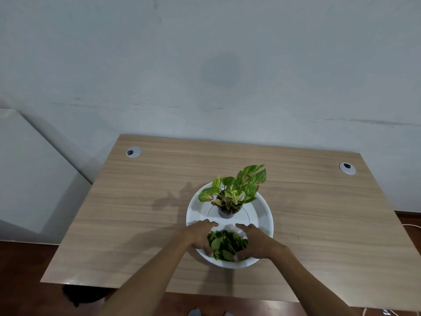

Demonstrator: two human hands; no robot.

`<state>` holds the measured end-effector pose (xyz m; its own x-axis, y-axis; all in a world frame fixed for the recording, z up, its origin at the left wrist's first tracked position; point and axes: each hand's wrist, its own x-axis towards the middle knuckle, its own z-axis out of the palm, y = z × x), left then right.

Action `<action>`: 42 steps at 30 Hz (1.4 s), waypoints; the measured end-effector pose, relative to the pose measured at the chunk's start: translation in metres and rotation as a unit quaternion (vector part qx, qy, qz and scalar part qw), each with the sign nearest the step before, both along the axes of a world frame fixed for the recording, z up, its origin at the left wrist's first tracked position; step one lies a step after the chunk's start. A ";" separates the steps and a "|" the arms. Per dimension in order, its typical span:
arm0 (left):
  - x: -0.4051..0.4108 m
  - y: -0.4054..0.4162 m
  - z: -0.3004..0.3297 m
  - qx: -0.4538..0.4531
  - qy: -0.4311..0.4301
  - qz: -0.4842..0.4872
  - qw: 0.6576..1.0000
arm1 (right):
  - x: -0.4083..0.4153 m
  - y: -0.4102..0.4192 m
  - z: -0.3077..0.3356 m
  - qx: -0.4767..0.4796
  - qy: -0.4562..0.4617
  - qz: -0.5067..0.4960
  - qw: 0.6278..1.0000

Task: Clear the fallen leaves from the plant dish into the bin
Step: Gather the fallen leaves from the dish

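Note:
A round white dish (262,210) sits on a wooden table, with a small potted plant (230,197) standing at its centre in a dark pot. A heap of loose green leaves (225,245) lies in the near part of the dish. My left hand (200,236) cups the heap from the left and my right hand (255,241) cups it from the right, fingers curled around the leaves and thumbs at the near edge. The leaves rest on the dish between both palms. Part of a dark bin (79,295) shows below the table's near left corner.
The wooden table (141,213) has two round cable grommets, one at the far left (133,152) and one at the far right (347,168). A pale wall stands behind it. A white panel (29,169) is to the left. Dark floor shows around the table.

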<state>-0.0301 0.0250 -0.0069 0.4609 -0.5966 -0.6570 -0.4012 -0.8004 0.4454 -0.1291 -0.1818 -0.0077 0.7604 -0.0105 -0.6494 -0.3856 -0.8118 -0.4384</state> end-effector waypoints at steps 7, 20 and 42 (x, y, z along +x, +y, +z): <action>-0.005 -0.001 -0.011 -0.046 -0.014 0.009 0.999 | 0.001 0.014 -0.015 -0.002 -0.023 0.022 0.999; -0.011 0.008 -0.018 -0.072 -0.051 -0.003 0.996 | -0.004 0.004 -0.024 0.001 -0.035 -0.028 0.999; -0.038 -0.010 -0.039 -0.137 -0.027 0.199 0.970 | -0.014 0.033 -0.022 0.064 -0.121 -0.110 0.984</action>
<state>-0.0683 0.0152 -0.0463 0.7201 -0.5130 -0.4671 -0.1137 -0.7514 0.6500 -0.1434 -0.1484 -0.0300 0.8812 -0.1223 -0.4566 -0.4183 -0.6516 -0.6328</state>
